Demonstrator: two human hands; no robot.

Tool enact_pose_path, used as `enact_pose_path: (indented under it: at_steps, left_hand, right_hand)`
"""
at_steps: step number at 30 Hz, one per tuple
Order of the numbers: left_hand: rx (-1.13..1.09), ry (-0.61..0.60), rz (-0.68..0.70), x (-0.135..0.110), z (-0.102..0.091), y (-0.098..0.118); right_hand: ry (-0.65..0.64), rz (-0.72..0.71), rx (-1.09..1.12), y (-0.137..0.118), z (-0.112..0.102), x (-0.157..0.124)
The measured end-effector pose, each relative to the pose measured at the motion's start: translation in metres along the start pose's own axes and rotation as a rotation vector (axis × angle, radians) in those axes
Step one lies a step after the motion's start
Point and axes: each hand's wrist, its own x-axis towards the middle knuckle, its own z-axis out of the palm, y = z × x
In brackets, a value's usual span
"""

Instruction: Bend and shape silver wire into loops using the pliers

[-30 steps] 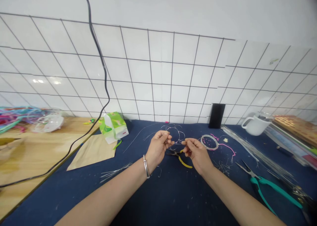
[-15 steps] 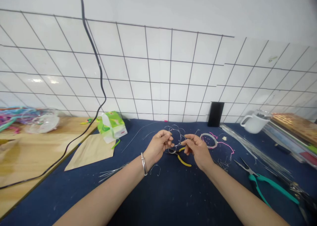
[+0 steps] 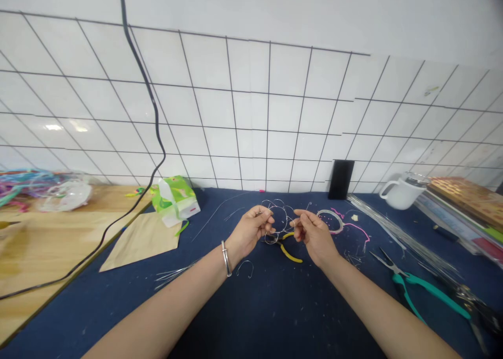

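Note:
A thin silver wire flower [image 3: 285,218], made of a central ring with several loops round it, is held up above the blue tabletop. My left hand [image 3: 251,232] is closed, pinching its left side between thumb and fingers. My right hand [image 3: 315,237] pinches the wire loop on its right side with thumb and index finger. Just below and behind the flower lie yellow-handled pliers [image 3: 291,255], their jaws partly hidden. A short curved wire [image 3: 250,264] rests near my left wrist. Beyond my right hand sits a pale round hoop [image 3: 341,220] with pink bits.
Teal-handled pliers [image 3: 436,292] and a bundle of straight wires [image 3: 396,233] lie to the right. A white mug [image 3: 401,193] and a stack of books [image 3: 456,220] stand behind. At left are a green tissue pack [image 3: 176,196], beige sheet [image 3: 143,241] and black cable [image 3: 157,118].
My right fingers have shifted slightly on the loop at the flower's right side. My left hand keeps its pinch. The whole view has moved a little.

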Motion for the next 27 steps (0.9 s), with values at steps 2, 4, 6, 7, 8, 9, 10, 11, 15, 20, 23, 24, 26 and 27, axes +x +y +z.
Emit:
enact_pose_path:
  at_steps: [2, 4, 6, 7, 8, 9, 10, 11, 15, 20, 23, 24, 26, 27]
  left_hand:
    - [0.013, -0.001, -0.003, 0.0, 0.0, 0.0]
    - [0.031, -0.007, -0.011, -0.001, 0.001, 0.0]
    - [0.054, -0.017, -0.02, -0.002, 0.002, 0.001]
    - [0.068, -0.025, -0.024, -0.002, 0.002, 0.002]
    - [0.084, -0.033, -0.028, -0.002, 0.002, 0.002]
    - [0.1, -0.041, -0.032, -0.002, 0.002, 0.003]
    - [0.117, -0.049, -0.035, -0.002, 0.002, 0.003]
    - [0.133, -0.057, -0.037, -0.002, 0.001, 0.004]
    - [0.197, -0.091, -0.046, 0.0, 0.0, 0.004]
    - [0.268, -0.135, -0.057, 0.0, -0.001, 0.005]
    - [0.301, -0.164, -0.064, -0.001, -0.001, 0.008]
    - [0.311, -0.174, -0.068, -0.001, -0.001, 0.008]
    - [0.329, -0.195, -0.08, -0.001, -0.001, 0.009]
    - [0.337, -0.205, -0.087, -0.001, -0.001, 0.01]
  right_hand:
    - [0.001, 0.008, -0.007, -0.001, 0.001, 0.0]
    - [-0.003, 0.009, -0.041, -0.002, 0.001, -0.001]
    - [-0.023, 0.007, -0.097, -0.004, 0.001, -0.001]
    - [-0.042, 0.008, -0.128, -0.005, 0.0, 0.0]
    - [-0.065, 0.012, -0.159, -0.006, -0.001, 0.0]
    - [-0.094, 0.018, -0.192, -0.007, -0.002, 0.0]
    - [-0.124, 0.024, -0.227, -0.009, -0.004, 0.001]
    - [-0.154, 0.028, -0.266, -0.011, -0.006, 0.002]
    - [-0.257, 0.027, -0.44, -0.018, -0.012, 0.005]
    - [-0.362, 0.013, -0.622, -0.02, -0.016, 0.008]
    - [-0.391, 0.009, -0.704, -0.02, -0.019, 0.01]
    - [-0.408, 0.01, -0.724, -0.02, -0.021, 0.011]
    - [-0.458, 0.013, -0.751, -0.019, -0.024, 0.012]
    - [-0.485, 0.014, -0.761, -0.018, -0.025, 0.013]
